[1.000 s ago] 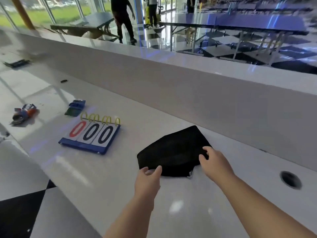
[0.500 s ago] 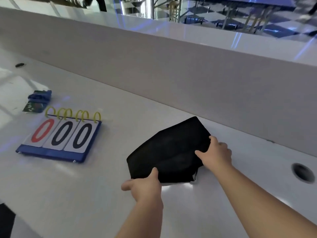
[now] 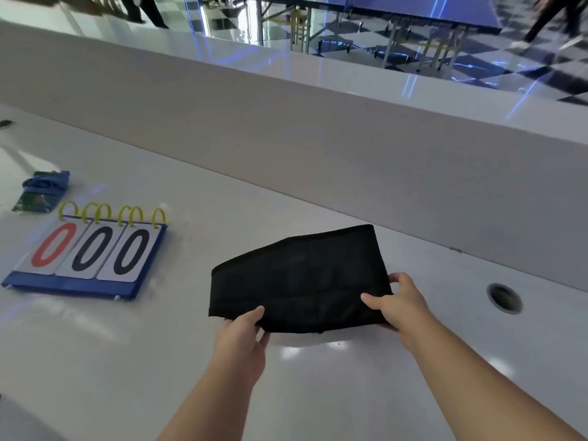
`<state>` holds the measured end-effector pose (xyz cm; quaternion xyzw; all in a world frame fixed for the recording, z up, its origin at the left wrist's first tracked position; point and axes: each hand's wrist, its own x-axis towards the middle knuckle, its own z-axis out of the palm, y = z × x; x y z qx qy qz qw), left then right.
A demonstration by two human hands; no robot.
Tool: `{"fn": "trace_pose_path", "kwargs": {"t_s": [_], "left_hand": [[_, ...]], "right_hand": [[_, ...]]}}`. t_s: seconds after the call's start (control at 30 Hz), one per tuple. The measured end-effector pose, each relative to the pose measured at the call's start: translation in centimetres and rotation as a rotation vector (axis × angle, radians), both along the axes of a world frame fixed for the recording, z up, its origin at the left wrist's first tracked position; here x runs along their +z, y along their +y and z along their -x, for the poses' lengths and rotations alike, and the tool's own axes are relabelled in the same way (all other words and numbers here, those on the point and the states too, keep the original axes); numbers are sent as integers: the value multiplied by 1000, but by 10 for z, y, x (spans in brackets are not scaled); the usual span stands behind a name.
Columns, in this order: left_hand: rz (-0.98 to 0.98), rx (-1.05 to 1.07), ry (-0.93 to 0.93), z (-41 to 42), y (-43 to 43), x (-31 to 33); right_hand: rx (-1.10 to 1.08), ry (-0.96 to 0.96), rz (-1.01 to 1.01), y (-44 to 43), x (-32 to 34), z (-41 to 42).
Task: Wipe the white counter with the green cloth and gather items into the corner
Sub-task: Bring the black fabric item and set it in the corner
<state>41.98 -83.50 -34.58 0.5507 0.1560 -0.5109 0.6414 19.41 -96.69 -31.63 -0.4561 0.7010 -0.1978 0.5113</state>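
A dark, nearly black folded cloth [image 3: 302, 278] is held a little above the white counter [image 3: 191, 361], its near edge lifted. My left hand [image 3: 241, 338] pinches its near left corner, thumb on top. My right hand [image 3: 397, 303] grips its near right corner. A blue flip scoreboard [image 3: 86, 259] reading 000, with yellow rings, lies flat to the left. Beyond it sits a small blue and green item [image 3: 41, 190].
A raised white ledge [image 3: 318, 154] runs along the back of the counter. A round grommet hole [image 3: 504, 297] sits in the counter at right. Beyond the ledge are table tennis tables [image 3: 413, 14] and a person's legs [image 3: 556, 20] on a checkered floor.
Both hands have closed on the cloth's near corners and lifted its near edge off the counter. The camera has tilted down and moved closer.
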Motion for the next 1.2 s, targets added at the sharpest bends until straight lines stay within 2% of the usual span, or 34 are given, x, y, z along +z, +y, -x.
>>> {"fn": "trace_pose_path", "kwargs": {"t_s": [0.33, 0.43, 0.57, 0.83, 1.07, 1.2], "left_hand": [[334, -134, -38, 66, 52, 47], [382, -213, -128, 104, 72, 68], [433, -208, -201, 161, 96, 96], [567, -248, -262, 283, 145, 164], [676, -425, -141, 401, 157, 178], [665, -521, -78, 451, 143, 173]], "right_hand": [[-73, -243, 48, 83, 49, 98], [-66, -282, 88, 110, 68, 143], [-56, -381, 117, 147, 91, 210], [-38, -546, 159, 210, 134, 332], [-123, -553, 183, 250, 151, 446], [-227, -541, 177, 261, 147, 491]]}}
